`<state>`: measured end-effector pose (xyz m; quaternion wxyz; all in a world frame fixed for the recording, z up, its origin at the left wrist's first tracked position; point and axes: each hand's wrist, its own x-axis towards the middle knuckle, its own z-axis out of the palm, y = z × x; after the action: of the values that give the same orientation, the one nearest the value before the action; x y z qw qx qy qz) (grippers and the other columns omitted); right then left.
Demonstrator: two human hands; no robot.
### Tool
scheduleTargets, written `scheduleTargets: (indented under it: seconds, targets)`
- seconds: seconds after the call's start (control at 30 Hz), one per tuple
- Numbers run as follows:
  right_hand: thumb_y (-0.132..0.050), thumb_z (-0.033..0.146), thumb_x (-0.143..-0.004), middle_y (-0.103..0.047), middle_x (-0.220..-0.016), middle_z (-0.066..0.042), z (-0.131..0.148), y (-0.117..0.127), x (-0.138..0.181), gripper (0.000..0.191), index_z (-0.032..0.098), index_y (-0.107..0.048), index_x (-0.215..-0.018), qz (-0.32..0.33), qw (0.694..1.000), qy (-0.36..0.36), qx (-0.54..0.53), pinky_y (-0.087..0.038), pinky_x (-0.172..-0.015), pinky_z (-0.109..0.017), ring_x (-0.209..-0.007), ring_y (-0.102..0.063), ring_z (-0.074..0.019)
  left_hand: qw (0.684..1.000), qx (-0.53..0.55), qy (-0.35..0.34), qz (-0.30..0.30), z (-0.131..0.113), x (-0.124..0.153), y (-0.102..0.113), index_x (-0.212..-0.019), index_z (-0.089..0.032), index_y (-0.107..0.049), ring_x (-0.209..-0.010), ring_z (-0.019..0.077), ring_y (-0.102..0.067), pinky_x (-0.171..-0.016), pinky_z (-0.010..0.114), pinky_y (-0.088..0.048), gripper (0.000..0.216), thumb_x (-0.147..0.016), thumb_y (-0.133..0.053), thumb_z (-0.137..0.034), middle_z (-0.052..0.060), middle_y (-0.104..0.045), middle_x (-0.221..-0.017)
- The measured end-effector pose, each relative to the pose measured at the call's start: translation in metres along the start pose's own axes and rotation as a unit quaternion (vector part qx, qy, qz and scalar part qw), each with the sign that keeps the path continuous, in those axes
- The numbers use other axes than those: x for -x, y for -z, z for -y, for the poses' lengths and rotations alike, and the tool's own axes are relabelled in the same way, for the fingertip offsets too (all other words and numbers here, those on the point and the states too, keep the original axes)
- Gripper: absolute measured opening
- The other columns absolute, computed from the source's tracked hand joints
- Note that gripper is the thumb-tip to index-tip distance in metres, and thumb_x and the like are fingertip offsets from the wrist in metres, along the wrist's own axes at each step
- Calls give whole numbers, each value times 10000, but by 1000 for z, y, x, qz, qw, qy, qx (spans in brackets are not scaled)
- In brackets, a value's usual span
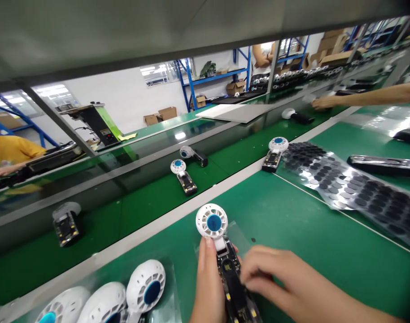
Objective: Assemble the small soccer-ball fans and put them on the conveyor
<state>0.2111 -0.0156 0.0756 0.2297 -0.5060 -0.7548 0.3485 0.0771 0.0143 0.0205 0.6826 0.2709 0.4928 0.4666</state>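
Note:
My left hand (208, 282) is wrapped round a handheld fan unit with a round white vented head (211, 220), a blue centre and a dark body carrying a bare circuit board (234, 287). The head points away from me. My right hand (267, 273) is closed with thumb and fingertips together, right beside the board; whatever is in the pinch is too small or hidden to make out. Under the held unit shows a piece of clear plastic film (237, 234). Several more white fan heads (146, 285) lie on clear plastic at the lower left.
Fan units (183, 176) lie along the green conveyor belt (124, 229); another (274, 154) sits at its near edge. Strips of black round stickers (356, 188) and a dark shell (385, 164) lie right. A co-worker's arm (369, 96) reaches over the belt. A grey panel (141, 36) hangs overhead.

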Motion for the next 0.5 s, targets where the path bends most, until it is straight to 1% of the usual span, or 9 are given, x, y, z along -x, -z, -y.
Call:
scheduleTargets:
  seconds: [0.03, 0.07, 0.1, 0.13, 0.2, 0.3, 0.4, 0.5]
  targets:
    - [-552, 12, -776, -620, -787, 60, -1, 1, -12, 235, 241, -599, -752, -21, 999, -17, -31, -452, -659, -170, -735, -576, -95, 1000, -10, -14, -25, 0, -2, 1, -864, -173, -568, -848, 208, -615, -669, 265, -446, 401, -757, -489, -551, 62, -688, -830]
    - [-550, -3, -763, -616, -790, 56, -2, 1, -22, 242, 234, -603, -754, -37, 997, -30, -58, -444, -660, -175, -739, -572, -97, 998, -22, -26, -54, 1, -3, 1, -907, -174, -583, -975, 221, -577, -786, 281, -427, 398, -742, -525, -532, 66, -679, -947]
    - [-548, -7, -757, -613, -789, 51, -3, 0, -29, 246, 230, -609, -751, -47, 995, -36, -74, -437, -664, -184, -746, -569, -103, 996, -32, -35, -81, 1, -5, 1, -957, -175, -590, -1058, 230, -534, -879, 298, -385, 410, -732, -549, -515, 67, -658, -1036]
    - [-548, -6, -756, -611, -781, 49, -3, -1, -34, 245, 229, -614, -743, -48, 995, -31, -78, -432, -669, -191, -751, -566, -108, 994, -37, -36, -101, 1, -6, 1, -1001, -174, -590, -1096, 238, -510, -931, 314, -349, 429, -729, -557, -505, 69, -644, -1084]
    - [-543, -13, -759, -614, -769, 45, -5, -4, -36, 254, 226, -625, -731, -33, 997, -15, -74, -425, -678, -198, -762, -562, -116, 992, -40, -20, -120, 1, -8, 0, -1055, -172, -585, -1085, 251, -524, -956, 342, -335, 440, -744, -544, -482, 72, -648, -1088]
    - [-547, -26, -752, -617, -765, 35, -8, -6, -33, 257, 215, -632, -728, -19, 998, 2, -55, -422, -679, -194, -770, -558, -120, 991, -55, 6, -119, 1, -7, 0, -1078, -182, -591, -1029, 261, -565, -937, 370, -362, 414, -767, -528, -448, 75, -664, -1060]
    - [-537, -16, -764, -616, -775, 30, -9, -7, -30, 253, 217, -633, -743, -19, 999, 10, -40, -423, -688, -194, -785, -558, -123, 991, -52, -4, -120, 3, -5, 4, -1041, -187, -622, -1071, 268, -540, -954, 362, -348, 415, -729, -578, -457, 76, -650, -1095]
    - [-516, -1, -776, -615, -789, 35, -9, -9, -30, 257, 230, -627, -753, -22, 999, -7, -39, -427, -679, -197, -776, -564, -121, 991, -40, -8, -126, 5, -5, 7, -1007, -183, -634, -1118, 278, -503, -950, 352, -360, 439, -686, -611, -482, 82, -629, -1131]
